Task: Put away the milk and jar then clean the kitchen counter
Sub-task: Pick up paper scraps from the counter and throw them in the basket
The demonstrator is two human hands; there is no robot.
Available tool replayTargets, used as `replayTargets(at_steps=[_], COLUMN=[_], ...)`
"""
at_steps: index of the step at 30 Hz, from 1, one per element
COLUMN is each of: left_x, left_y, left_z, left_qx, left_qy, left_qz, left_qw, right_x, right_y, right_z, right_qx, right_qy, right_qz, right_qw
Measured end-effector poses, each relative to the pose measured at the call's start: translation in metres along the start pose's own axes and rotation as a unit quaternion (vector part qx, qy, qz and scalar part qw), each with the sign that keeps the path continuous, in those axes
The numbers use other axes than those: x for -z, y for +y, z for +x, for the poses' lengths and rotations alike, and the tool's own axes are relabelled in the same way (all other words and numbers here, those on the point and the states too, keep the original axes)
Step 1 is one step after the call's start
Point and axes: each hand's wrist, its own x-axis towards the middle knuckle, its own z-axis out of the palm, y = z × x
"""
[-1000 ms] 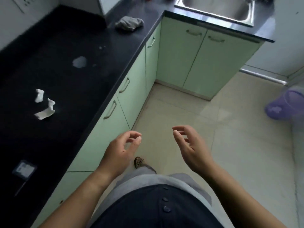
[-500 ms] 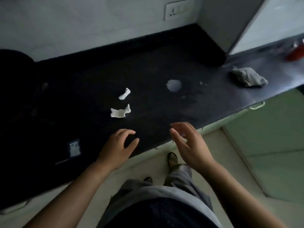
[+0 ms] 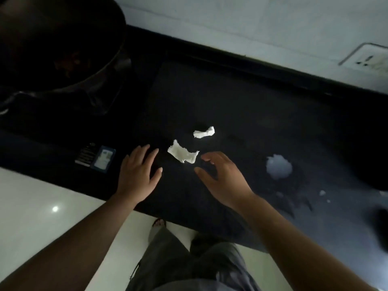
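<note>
With both hands empty and spread, I'd pinch the nearer paper scrap (image 3: pixel 182 154) between my right hand (image 3: pixel 222 179) and left hand (image 3: pixel 137 175), then the farther scrap (image 3: pixel 204 132) (milk puddle (image 3: pixel 278 169) on the counter (image 3: pixel 241 114) needs wiping after).

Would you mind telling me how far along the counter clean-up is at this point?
No milk or jar shows on the counter, so putting them away looks done, though I cannot see where they went. In hand: the left hand and right hand, both open and empty, flank the larger paper scrap. Left: that scrap, the smaller paper scrap, the white spill and nearby droplets.
</note>
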Motion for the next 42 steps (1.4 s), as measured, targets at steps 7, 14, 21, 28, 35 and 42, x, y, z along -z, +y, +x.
replayTargets(at_steps=[7,14,21,28,35,42], left_x=[-0.023,-0.029,-0.032,-0.031,-0.032,-0.032], left_y=[-0.009,-0.014,-0.015,-0.015,-0.015,-0.014], left_z=[0.002,0.003,0.004,0.003,0.003,0.004], left_qx=[0.03,0.044,0.047,0.046,0.044,0.047], left_qy=[0.019,0.018,0.019,0.025,0.032,0.034], left_qz=[-0.003,0.007,0.012,0.007,-0.001,-0.004], left_qw=[0.999,0.999,0.999,0.999,0.999,0.998], right_x=[-0.028,-0.071,-0.067,-0.025,-0.034,-0.039], right_y=[0.005,0.006,0.016,0.022,0.051,0.042], right_z=[0.069,0.084,0.09,0.112,0.111,0.114], right_qx=[0.066,0.163,0.153,0.165,0.067,0.129], right_qy=[-0.075,-0.103,-0.049,0.091,0.084,0.044], right_qz=[-0.065,-0.192,-0.116,-0.059,-0.178,-0.136], right_qw=[0.993,0.962,0.98,0.98,0.978,0.981])
